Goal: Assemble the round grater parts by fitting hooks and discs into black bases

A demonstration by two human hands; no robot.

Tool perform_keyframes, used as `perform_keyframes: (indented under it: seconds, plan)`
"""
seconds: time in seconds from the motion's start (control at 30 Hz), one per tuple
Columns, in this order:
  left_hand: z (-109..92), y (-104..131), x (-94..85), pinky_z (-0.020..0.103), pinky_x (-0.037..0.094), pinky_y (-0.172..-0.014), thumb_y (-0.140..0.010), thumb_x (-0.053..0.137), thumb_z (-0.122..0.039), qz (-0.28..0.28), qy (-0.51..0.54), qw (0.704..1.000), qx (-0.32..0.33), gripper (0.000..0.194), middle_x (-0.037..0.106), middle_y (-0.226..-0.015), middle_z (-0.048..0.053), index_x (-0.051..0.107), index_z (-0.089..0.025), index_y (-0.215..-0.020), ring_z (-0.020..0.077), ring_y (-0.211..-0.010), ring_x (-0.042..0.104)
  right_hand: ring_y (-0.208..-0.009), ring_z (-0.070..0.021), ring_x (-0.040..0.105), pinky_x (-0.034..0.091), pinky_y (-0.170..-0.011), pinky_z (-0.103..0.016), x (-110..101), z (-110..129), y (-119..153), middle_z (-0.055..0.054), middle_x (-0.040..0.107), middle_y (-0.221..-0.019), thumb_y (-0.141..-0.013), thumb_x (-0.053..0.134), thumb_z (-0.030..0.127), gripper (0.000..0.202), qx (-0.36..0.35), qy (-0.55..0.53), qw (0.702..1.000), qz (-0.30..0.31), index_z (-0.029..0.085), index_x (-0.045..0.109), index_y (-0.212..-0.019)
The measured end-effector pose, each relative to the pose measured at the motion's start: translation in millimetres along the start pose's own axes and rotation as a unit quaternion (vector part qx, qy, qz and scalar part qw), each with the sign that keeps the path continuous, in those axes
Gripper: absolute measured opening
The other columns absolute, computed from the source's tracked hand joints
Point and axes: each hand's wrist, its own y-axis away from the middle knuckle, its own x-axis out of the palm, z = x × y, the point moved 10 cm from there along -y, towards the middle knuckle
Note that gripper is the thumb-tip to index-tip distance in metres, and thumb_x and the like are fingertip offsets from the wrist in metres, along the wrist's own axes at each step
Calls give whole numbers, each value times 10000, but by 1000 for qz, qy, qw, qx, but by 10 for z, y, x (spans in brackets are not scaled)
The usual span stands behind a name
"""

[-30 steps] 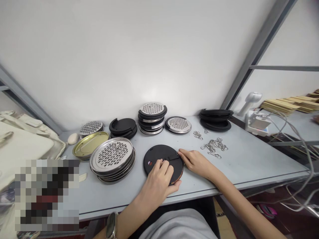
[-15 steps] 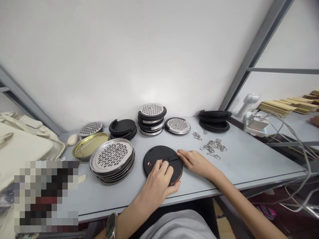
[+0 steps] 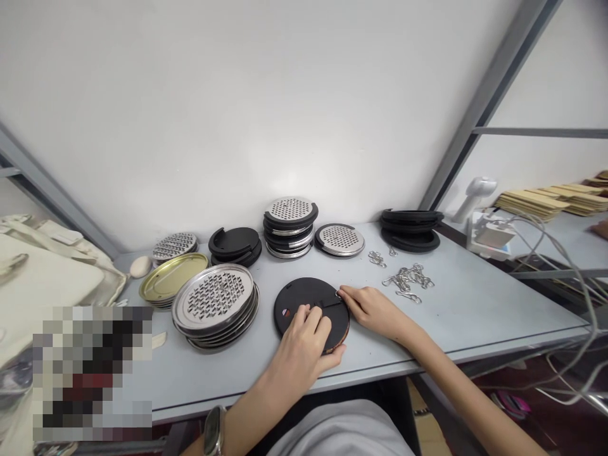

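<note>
A round black disc (image 3: 299, 292) with a brownish lower edge lies on the grey table in front of me. My left hand (image 3: 306, 339) grips its near side, fingers curled on top and thumb at the rim. My right hand (image 3: 368, 307) pinches a small metal piece at the disc's right edge; the fingers hide most of it. Several wire hooks (image 3: 409, 278) lie loose to the right. Left of the disc stands a stack of round metal graters (image 3: 219, 296).
Gold-coloured lids (image 3: 173, 277) sit behind the grater stack. Along the wall are black rings (image 3: 235, 242), a mixed stack (image 3: 291, 212), a single grater disc (image 3: 340, 239) and more black rings (image 3: 411, 221). White cables (image 3: 577, 266) hang at the right; a cream bag (image 3: 52, 272) lies left.
</note>
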Motion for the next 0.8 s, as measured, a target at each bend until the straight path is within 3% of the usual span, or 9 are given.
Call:
perform_keyframes:
  seconds: [0.8]
  plan:
    - [-3, 19, 8, 471, 477, -935, -787, 678, -321, -9, -17, 1000, 3, 288, 569, -1033, 79, 503, -190, -974, 276, -1077, 523, -472, -122, 442, 279, -531, -238, 11, -47, 29, 20, 521, -550, -963, 305, 274, 307, 2, -16, 1000, -1, 208, 465, -708]
